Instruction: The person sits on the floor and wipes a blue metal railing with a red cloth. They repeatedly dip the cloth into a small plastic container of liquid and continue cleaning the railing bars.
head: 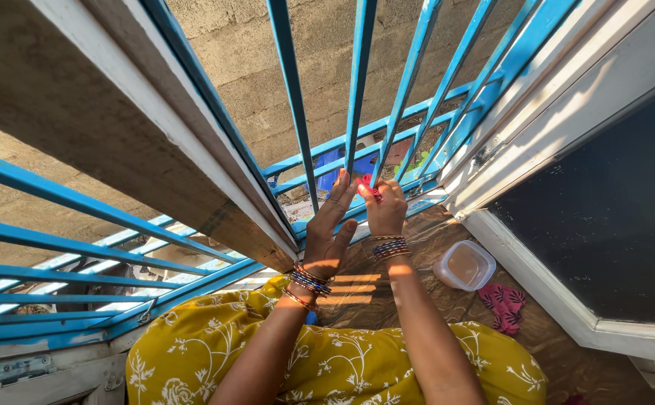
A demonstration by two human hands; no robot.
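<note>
Pink, small and pinched in our right hand (384,206) against the blue metal window bars (357,97), the cloth scrap (367,185) could slip outside; left hand (327,225) spread open.

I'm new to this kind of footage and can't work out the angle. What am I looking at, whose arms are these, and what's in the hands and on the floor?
There is one picture, taken by a camera worn on a person's head and looking down, so the two arms are that person's own. Both wrists carry bangles, and the yellow flowered garment below is their clothing. The left hand is spread open beside a blue metal window grille. The right hand pinches a small pink object at the grille's lower bars; what it is cannot be told. On the brown floor lie a lidded clear plastic container and, next to it, a pink cloth. At right is a white-framed dark glass pane.
</note>
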